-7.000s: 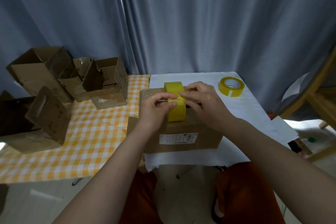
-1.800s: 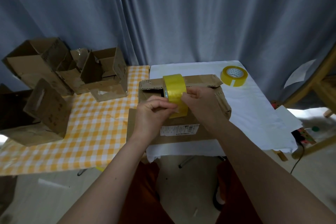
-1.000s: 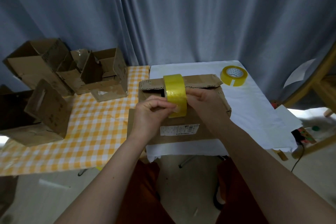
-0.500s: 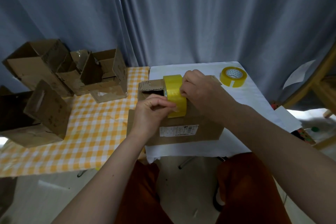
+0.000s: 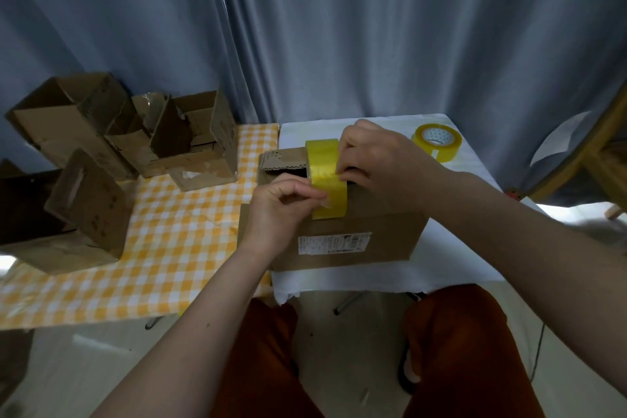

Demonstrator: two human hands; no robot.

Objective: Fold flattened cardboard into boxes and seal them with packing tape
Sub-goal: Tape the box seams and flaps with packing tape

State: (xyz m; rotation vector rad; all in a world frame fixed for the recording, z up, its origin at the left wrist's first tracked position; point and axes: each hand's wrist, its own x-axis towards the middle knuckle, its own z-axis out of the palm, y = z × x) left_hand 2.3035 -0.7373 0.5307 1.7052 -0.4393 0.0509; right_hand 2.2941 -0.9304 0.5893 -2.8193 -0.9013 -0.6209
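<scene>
— While the person sits at the worktop (image 5: 451,258), where has the box got to?

— That cardboard box (image 5: 356,231) lies on the white cloth, its left end reaching over the edge of the yellow checked cloth (image 5: 169,241). A white label (image 5: 334,243) faces the person on the near side, and the left part of the top gapes open under a raised flap.

— And the tape?

— One yellow tape roll (image 5: 327,180) stands on edge on top of the box. The left hand (image 5: 281,210) has its fingers curled in, thumb and fingertips pinching the roll's near face. The right hand (image 5: 380,163) grips the roll's right side, fingers bent round its edge. Whether a loose end is lifted I cannot tell.

— Anything else about?

— A second tape roll (image 5: 437,142) lies flat on the white cloth, well apart to the right. On the checked cloth to the left stands a cluster of open cardboard boxes (image 5: 135,146), flaps up. A grey curtain (image 5: 339,27) hangs behind, and a wooden chair (image 5: 590,159) stands at the right edge.
</scene>
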